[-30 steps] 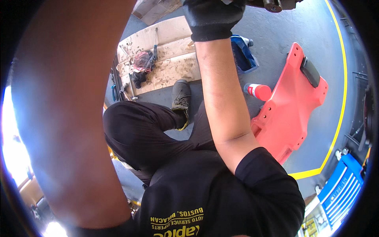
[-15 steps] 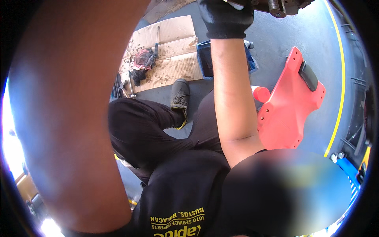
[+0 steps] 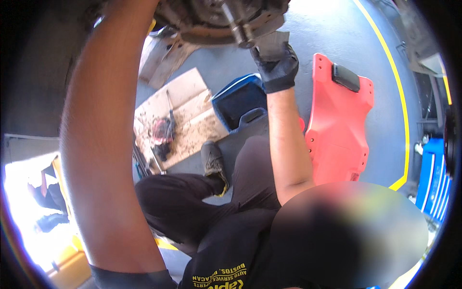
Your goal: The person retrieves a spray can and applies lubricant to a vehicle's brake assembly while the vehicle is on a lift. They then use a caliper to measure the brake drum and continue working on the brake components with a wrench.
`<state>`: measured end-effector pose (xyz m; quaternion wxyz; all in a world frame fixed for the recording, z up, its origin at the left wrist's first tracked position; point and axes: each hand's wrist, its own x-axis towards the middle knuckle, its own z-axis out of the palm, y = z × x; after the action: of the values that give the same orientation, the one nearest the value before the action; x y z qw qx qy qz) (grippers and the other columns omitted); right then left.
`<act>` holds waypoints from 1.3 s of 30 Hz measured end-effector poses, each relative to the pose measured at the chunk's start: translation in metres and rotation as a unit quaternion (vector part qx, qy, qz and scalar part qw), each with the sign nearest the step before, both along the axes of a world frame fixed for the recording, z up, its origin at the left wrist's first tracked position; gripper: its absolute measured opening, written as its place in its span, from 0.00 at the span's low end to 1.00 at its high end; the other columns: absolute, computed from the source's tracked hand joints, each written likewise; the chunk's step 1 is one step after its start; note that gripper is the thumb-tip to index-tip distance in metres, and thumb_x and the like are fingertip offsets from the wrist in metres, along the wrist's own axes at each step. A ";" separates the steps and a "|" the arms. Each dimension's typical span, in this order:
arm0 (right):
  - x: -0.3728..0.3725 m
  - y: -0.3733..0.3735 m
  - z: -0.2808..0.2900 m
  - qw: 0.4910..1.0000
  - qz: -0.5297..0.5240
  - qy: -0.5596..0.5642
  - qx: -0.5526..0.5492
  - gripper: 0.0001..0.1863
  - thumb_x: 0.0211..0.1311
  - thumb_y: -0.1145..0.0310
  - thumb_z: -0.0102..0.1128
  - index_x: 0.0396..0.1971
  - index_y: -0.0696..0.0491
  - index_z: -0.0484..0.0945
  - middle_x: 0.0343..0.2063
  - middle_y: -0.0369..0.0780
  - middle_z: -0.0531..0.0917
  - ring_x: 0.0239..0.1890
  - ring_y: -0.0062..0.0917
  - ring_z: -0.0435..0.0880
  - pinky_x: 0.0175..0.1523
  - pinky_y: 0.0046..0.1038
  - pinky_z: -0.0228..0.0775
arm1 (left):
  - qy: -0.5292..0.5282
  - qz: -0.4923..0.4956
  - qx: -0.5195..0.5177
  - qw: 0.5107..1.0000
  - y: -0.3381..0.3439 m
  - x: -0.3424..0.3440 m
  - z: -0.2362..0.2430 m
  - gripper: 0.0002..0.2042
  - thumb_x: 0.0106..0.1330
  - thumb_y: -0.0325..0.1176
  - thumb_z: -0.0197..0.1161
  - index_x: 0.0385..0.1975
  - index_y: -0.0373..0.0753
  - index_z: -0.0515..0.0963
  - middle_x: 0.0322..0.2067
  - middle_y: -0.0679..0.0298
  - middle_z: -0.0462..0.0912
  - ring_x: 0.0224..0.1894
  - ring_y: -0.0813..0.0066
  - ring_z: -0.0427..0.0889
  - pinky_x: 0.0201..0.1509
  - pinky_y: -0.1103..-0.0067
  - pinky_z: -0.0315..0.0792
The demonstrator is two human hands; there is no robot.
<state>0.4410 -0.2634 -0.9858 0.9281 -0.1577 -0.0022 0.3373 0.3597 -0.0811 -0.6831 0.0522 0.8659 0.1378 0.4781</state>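
Observation:
In a black glove, my right hand (image 3: 280, 70) is raised with its fingers closed on a small grey sheet (image 3: 275, 44) that looks like sandpaper. Just above and to the left of that hand hangs a worn, dirty wheel brake assembly (image 3: 199, 21). A metal spindle (image 3: 236, 21) sticks out of it toward me, close to the sheet. My bare left forearm (image 3: 103, 144) reaches up along the left side and passes out of the top of the picture beside the brake assembly. The left hand itself is out of sight.
A red creeper board (image 3: 337, 120) with a black headrest (image 3: 345, 78) lies on the right. Below the brake assembly are a blue tray (image 3: 219, 103) and stained cardboard (image 3: 190, 127) with a reddish rag (image 3: 161, 130) and tools. A blue tool cabinet (image 3: 430, 176) stands far right.
The view has shifted, bringing more of the brake assembly in. My right hand now shows lower in the picture, with the grey sheet visible in its fingers.

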 end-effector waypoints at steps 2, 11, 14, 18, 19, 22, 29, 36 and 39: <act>0.020 -0.016 0.016 1.000 -0.004 -0.011 -0.001 0.25 0.69 0.55 0.56 0.61 0.50 0.75 0.60 0.44 0.81 0.63 0.42 0.78 0.65 0.60 0.71 | 0.005 0.035 0.290 0.956 0.026 -0.012 -0.003 0.21 0.75 0.48 0.56 0.46 0.33 0.82 0.40 0.46 0.84 0.44 0.41 0.81 0.52 0.56 0.74; 0.068 -0.065 0.018 0.998 0.004 -0.052 0.046 0.23 0.66 0.63 0.64 0.60 0.51 0.75 0.61 0.46 0.79 0.66 0.45 0.76 0.69 0.59 0.68 | -0.007 0.015 0.094 0.995 0.010 0.014 -0.011 0.19 0.78 0.45 0.52 0.41 0.31 0.78 0.39 0.42 0.80 0.45 0.38 0.78 0.50 0.56 0.72; 0.068 -0.079 0.015 0.994 -0.041 -0.103 0.004 0.23 0.64 0.63 0.66 0.58 0.51 0.76 0.59 0.46 0.80 0.64 0.43 0.78 0.68 0.54 0.71 | -0.030 -0.012 0.112 0.993 0.002 0.019 -0.012 0.20 0.78 0.45 0.53 0.37 0.31 0.78 0.36 0.41 0.80 0.43 0.37 0.78 0.49 0.56 0.72; 0.059 -0.097 -0.023 0.984 -0.078 -0.162 0.000 0.22 0.63 0.62 0.67 0.55 0.50 0.78 0.56 0.44 0.82 0.61 0.41 0.80 0.67 0.48 0.74 | -0.037 0.001 0.071 0.997 0.009 0.017 -0.011 0.18 0.76 0.44 0.54 0.40 0.32 0.78 0.37 0.43 0.81 0.43 0.37 0.78 0.51 0.57 0.72; 0.057 -0.104 -0.028 0.978 -0.069 -0.197 0.012 0.16 0.67 0.65 0.61 0.52 0.49 0.80 0.55 0.44 0.83 0.61 0.40 0.80 0.67 0.45 0.75 | -0.035 0.015 0.074 0.997 0.011 0.020 -0.012 0.17 0.76 0.43 0.55 0.42 0.32 0.78 0.38 0.44 0.82 0.44 0.37 0.79 0.52 0.57 0.73; 0.028 -0.106 -0.024 0.991 0.037 -0.110 0.064 0.14 0.70 0.70 0.55 0.53 0.49 0.80 0.55 0.44 0.83 0.61 0.40 0.81 0.67 0.45 0.74 | -0.074 0.042 0.028 0.996 0.005 0.000 -0.010 0.15 0.75 0.39 0.57 0.51 0.34 0.77 0.45 0.43 0.82 0.49 0.38 0.80 0.55 0.57 0.73; -0.028 -0.147 0.012 0.976 0.063 -0.151 0.146 0.18 0.74 0.69 0.54 0.59 0.57 0.75 0.57 0.49 0.82 0.60 0.41 0.81 0.67 0.44 0.73 | -0.055 -0.088 0.167 0.981 -0.097 -0.081 -0.080 0.25 0.59 0.28 0.73 0.58 0.39 0.76 0.50 0.54 0.81 0.52 0.52 0.80 0.55 0.63 0.74; -0.077 -0.133 0.024 0.971 0.139 -0.175 0.082 0.21 0.73 0.65 0.58 0.59 0.61 0.74 0.55 0.45 0.83 0.55 0.32 0.86 0.57 0.34 0.83 | 0.109 -0.235 -0.324 0.910 -0.190 -0.123 -0.193 0.16 0.68 0.30 0.69 0.53 0.34 0.79 0.47 0.52 0.82 0.41 0.67 0.85 0.43 0.75 0.78; -0.090 -0.132 0.020 0.984 0.100 -0.150 -0.010 0.20 0.74 0.63 0.58 0.60 0.58 0.74 0.54 0.45 0.83 0.55 0.33 0.85 0.59 0.37 0.81 | 0.120 -0.209 -0.266 0.933 -0.173 -0.120 -0.201 0.07 0.68 0.29 0.67 0.41 0.34 0.83 0.34 0.56 0.86 0.35 0.71 0.86 0.39 0.75 0.78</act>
<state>0.3511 -0.3956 -0.9661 0.8770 -0.2150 -0.1534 0.4014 0.2392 -0.2541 -0.8842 0.3625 0.8804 0.0811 0.2948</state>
